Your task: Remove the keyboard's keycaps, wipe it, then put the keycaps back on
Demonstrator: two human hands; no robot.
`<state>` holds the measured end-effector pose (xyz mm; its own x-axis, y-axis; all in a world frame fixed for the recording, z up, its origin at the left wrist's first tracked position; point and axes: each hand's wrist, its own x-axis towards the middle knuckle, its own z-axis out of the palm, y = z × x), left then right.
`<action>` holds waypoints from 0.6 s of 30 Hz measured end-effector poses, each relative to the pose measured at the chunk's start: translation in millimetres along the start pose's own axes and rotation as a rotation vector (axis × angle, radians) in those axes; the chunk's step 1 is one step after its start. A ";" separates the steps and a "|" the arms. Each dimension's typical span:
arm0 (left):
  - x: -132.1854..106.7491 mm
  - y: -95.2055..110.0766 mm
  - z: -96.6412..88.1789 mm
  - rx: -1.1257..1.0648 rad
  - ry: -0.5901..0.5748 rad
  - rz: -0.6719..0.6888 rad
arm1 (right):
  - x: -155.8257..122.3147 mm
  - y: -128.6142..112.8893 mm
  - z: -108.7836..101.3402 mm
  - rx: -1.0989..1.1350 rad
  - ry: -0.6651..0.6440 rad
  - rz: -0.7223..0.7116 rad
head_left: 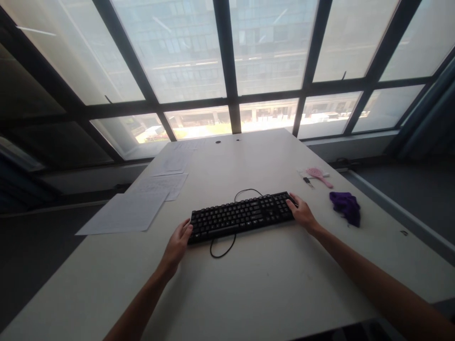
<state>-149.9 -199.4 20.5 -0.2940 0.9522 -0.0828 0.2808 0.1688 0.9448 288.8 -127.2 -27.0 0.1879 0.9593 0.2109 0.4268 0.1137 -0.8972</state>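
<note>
A black keyboard [241, 215] lies across the middle of a white table [249, 284], its black cable [222, 248] looping out under the front and behind the back edge. My left hand [177, 244] grips the keyboard's left end, fingers curled on its corner. My right hand [302, 213] holds the right end, fingers wrapped over the edge.
Several sheets of paper [131, 210] lie on the table's left side. A pink hairbrush [319, 176] and a crumpled purple cloth [346, 207] lie to the right of the keyboard. Large windows with dark frames stand beyond the table's far edge.
</note>
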 end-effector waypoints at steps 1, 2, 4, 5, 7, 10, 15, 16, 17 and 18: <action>0.4 -0.3 1.1 0.011 0.003 -0.001 | 1.2 0.8 0.1 0.016 0.003 0.000; 1.2 -0.1 2.4 0.017 0.005 -0.004 | 2.9 1.6 0.4 0.031 0.009 0.002; 4.7 1.8 5.8 0.020 0.004 -0.008 | 8.0 3.3 1.2 0.053 0.025 0.011; 7.3 3.3 8.1 0.018 0.004 -0.004 | 11.5 4.3 1.7 0.060 0.032 0.018; 14.2 6.7 13.7 0.010 -0.002 0.019 | 20.3 6.5 2.7 0.066 0.040 0.028; 27.8 11.6 24.2 0.003 -0.010 0.049 | 38.1 9.9 3.3 0.068 0.043 0.026; 52.9 22.0 46.7 0.015 -0.015 0.020 | 74.0 12.5 2.7 0.042 0.061 0.017; 57.1 25.7 52.3 0.017 -0.020 0.017 | 80.8 12.0 2.4 0.030 0.070 0.017; 61.0 30.0 58.2 0.017 -0.026 0.017 | 87.3 11.1 2.0 0.018 0.080 0.018; 64.5 34.7 64.4 0.017 -0.033 0.020 | 93.6 10.1 1.5 0.004 0.091 0.019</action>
<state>-100.3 -115.7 27.5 -0.2580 0.9632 -0.0748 0.3020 0.1540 0.9408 309.3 -35.8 -16.9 0.2756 0.9339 0.2279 0.4189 0.0967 -0.9029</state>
